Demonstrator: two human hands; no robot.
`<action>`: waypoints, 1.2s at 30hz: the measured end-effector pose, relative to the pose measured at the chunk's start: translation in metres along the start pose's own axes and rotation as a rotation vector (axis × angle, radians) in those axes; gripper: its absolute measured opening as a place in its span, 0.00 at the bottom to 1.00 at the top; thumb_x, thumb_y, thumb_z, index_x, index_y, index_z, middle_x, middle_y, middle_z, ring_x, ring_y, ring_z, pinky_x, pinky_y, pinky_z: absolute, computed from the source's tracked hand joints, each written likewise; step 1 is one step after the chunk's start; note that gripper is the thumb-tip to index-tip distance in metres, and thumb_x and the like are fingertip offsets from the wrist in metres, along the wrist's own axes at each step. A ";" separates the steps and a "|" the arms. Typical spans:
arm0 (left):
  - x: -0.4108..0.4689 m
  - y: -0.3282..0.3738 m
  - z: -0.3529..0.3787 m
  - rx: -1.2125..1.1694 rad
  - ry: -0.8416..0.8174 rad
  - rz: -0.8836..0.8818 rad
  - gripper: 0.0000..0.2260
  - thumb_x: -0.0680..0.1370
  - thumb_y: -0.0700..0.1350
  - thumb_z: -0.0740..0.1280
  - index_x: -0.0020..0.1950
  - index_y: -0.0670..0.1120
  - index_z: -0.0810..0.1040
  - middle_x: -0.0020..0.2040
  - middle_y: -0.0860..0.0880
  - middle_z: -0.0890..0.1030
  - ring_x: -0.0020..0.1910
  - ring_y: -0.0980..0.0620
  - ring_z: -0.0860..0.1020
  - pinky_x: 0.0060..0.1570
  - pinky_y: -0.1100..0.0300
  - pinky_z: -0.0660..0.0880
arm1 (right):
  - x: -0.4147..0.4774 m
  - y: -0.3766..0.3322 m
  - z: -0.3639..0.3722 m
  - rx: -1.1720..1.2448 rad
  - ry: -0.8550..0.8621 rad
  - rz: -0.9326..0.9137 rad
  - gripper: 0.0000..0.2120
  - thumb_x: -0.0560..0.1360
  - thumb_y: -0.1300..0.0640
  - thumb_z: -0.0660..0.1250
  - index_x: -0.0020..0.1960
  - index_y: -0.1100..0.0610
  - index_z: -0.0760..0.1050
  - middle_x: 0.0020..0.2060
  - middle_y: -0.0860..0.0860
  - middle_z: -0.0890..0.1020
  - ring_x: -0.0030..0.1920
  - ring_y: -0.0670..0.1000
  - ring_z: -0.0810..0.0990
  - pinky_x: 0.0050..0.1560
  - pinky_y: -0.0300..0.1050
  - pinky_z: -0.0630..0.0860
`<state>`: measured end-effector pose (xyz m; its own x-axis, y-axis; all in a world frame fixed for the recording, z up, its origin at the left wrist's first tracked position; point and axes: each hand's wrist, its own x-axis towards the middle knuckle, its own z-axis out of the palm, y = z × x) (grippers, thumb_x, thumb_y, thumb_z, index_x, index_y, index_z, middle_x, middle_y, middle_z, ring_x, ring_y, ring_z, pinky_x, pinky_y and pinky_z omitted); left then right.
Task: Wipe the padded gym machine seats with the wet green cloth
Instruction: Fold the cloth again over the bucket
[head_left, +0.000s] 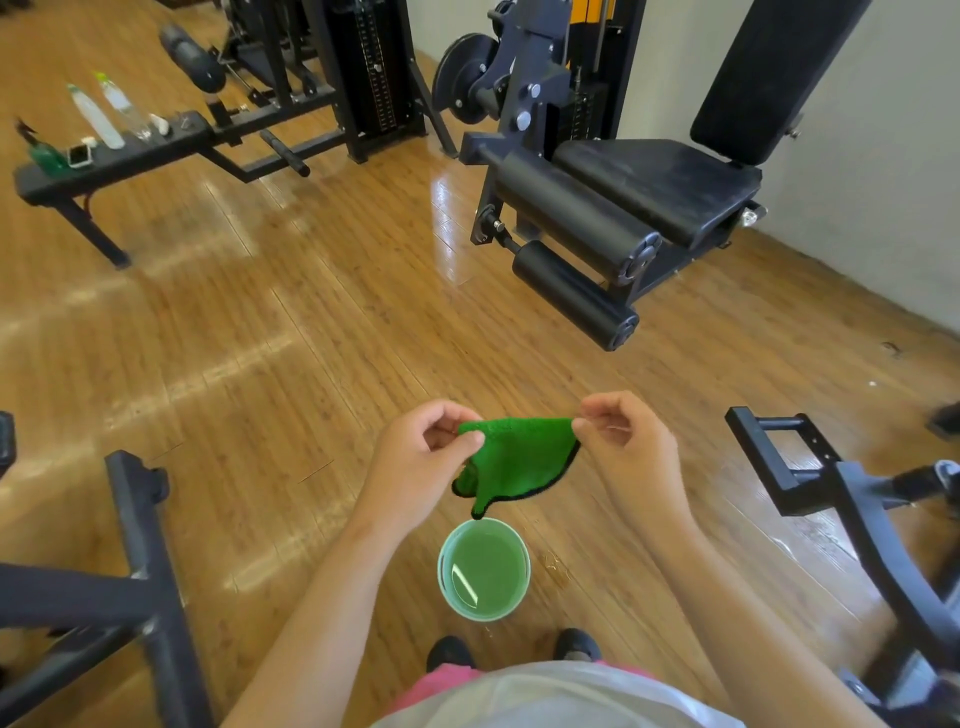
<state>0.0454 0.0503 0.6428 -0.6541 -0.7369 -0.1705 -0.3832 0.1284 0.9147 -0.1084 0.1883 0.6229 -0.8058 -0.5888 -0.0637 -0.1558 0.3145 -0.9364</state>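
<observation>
I hold the green cloth (519, 457) stretched between both hands above the floor. My left hand (421, 457) pinches its left corner and my right hand (623, 441) pinches its right corner. The cloth has a dark edge, and its lower tip hangs just above a small green bucket (441, 571) filled with greenish water. Ahead on the right stands a leg machine with a black padded seat (660, 182) and a tall black backrest (769, 78). Two black roller pads (571, 218) sit in front of that seat.
A flat black bench (114, 161) at the back left carries bottles (96, 117), a green spray bottle (44, 156) and a phone (80, 155). Dark machine frames stand close at the lower left (140, 561) and lower right (857, 514). Small water drops (553, 564) lie beside the bucket on the wooden floor.
</observation>
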 end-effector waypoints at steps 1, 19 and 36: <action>0.001 0.002 0.003 0.011 0.007 -0.003 0.04 0.75 0.41 0.71 0.45 0.51 0.81 0.41 0.51 0.83 0.43 0.53 0.81 0.44 0.60 0.77 | -0.005 -0.001 0.003 -0.024 0.003 -0.027 0.08 0.74 0.60 0.72 0.47 0.48 0.77 0.44 0.45 0.81 0.45 0.42 0.79 0.46 0.31 0.73; -0.012 -0.029 0.002 -0.228 0.064 -0.304 0.04 0.79 0.51 0.65 0.50 0.53 0.77 0.51 0.53 0.80 0.50 0.54 0.79 0.56 0.58 0.75 | -0.015 0.005 0.042 0.612 -0.520 0.458 0.11 0.80 0.64 0.60 0.59 0.63 0.77 0.46 0.57 0.85 0.44 0.53 0.85 0.44 0.46 0.81; -0.004 -0.054 -0.021 -0.279 -0.296 -0.199 0.11 0.71 0.54 0.68 0.47 0.50 0.85 0.50 0.53 0.85 0.53 0.57 0.81 0.54 0.66 0.72 | -0.008 0.011 0.034 0.335 -0.816 0.324 0.19 0.75 0.72 0.65 0.63 0.58 0.70 0.50 0.59 0.84 0.50 0.60 0.83 0.53 0.54 0.79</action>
<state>0.0823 0.0320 0.6018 -0.7597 -0.5022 -0.4131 -0.3565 -0.2097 0.9105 -0.0846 0.1708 0.6009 -0.1115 -0.8901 -0.4418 0.2806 0.3983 -0.8733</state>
